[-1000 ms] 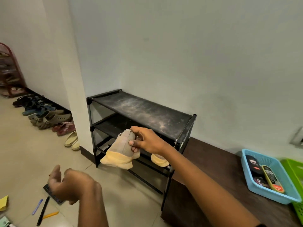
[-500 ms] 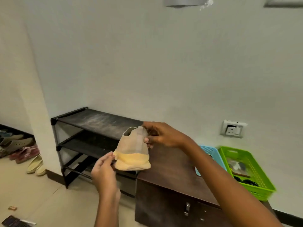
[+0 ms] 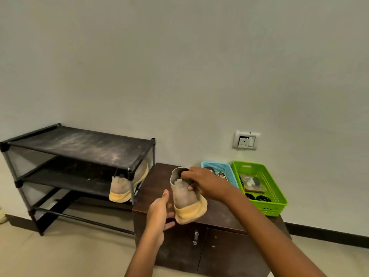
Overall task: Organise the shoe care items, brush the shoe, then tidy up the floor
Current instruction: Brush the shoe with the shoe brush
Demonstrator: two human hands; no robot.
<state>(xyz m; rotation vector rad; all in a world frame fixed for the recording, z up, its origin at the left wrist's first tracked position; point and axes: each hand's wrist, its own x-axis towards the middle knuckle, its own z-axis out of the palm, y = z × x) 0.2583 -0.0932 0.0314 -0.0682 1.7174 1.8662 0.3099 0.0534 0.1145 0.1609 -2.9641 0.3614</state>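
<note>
A beige shoe [image 3: 186, 198] with a yellow sole hangs heel-up over the dark wooden cabinet [image 3: 153, 182]. My right hand [image 3: 203, 181] grips its collar, fingers tucked into the opening. My left hand [image 3: 160, 211] sits just left of the shoe with loose fingers near the sole, and contact cannot be told. The matching shoe [image 3: 124, 185] lies on the middle shelf of the black shoe rack [image 3: 79, 144]. On the cabinet's back right stand a blue basket [image 3: 219, 167] with polish containers and a green basket [image 3: 273, 194] with brushes and dark round items.
A wall socket [image 3: 246, 140] is set above the baskets. Beige floor tiles [image 3: 60, 254] spread below the rack and cabinet. The cabinet has two doors with a metal handle [image 3: 196, 237].
My view has swung right and down. My right hand carried the shoe from the rack side to over the cabinet, and my left hand came up beside its sole.
</note>
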